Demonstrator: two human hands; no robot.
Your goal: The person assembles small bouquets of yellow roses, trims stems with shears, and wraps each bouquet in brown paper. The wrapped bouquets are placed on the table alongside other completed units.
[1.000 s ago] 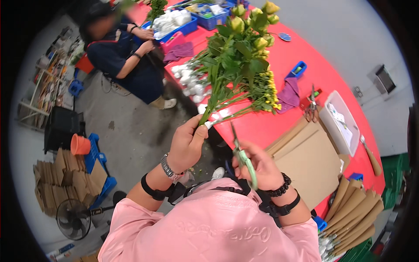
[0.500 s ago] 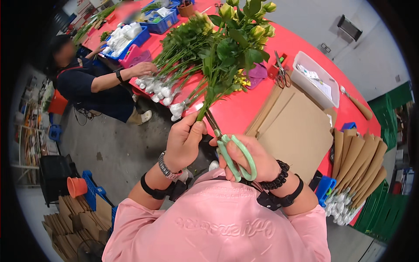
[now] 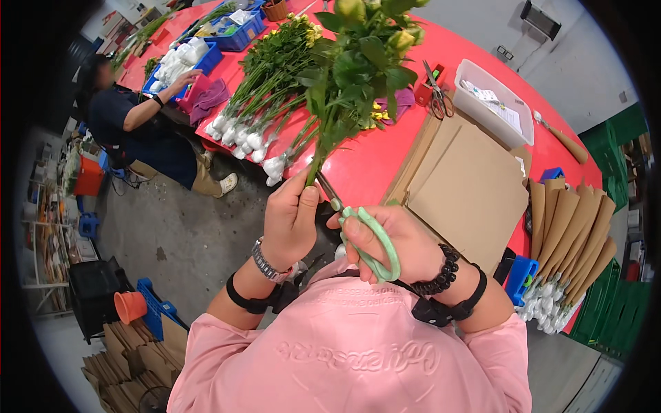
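Handles of the green-handled scissors (image 3: 385, 239) look drawn nearer together than half a second ago, and the co-worker's hand (image 3: 187, 79) has gone from the flowers lying on the counter (image 3: 351, 165) to beside the blue crate (image 3: 215, 59). The bunch of yellow roses (image 3: 365, 55) is held up in front of the person, over the counter's near edge, with buds (image 3: 401, 40) pointing away. The left hand's (image 3: 289, 217) fingers are closed round the bare lower stems (image 3: 314, 168), thumb pressed along them. The right hand's (image 3: 392, 237) fingers are wrapped round the scissors' handles, and the blades lie just beside the stems above the left thumb; whether they touch is too small to tell.

Likely the bunch is light yet top-heavy, as all the leaf and bloom sits far from the grip, so it would tend to tip or twist. The stems should be firm and springy, perhaps slick if damp; the buds and leaves look soft and easily bruised. The leafless stem section is the best place to take hold: gather every stem together, squeeze firmly without crushing, and keep the fingertips below the blades.
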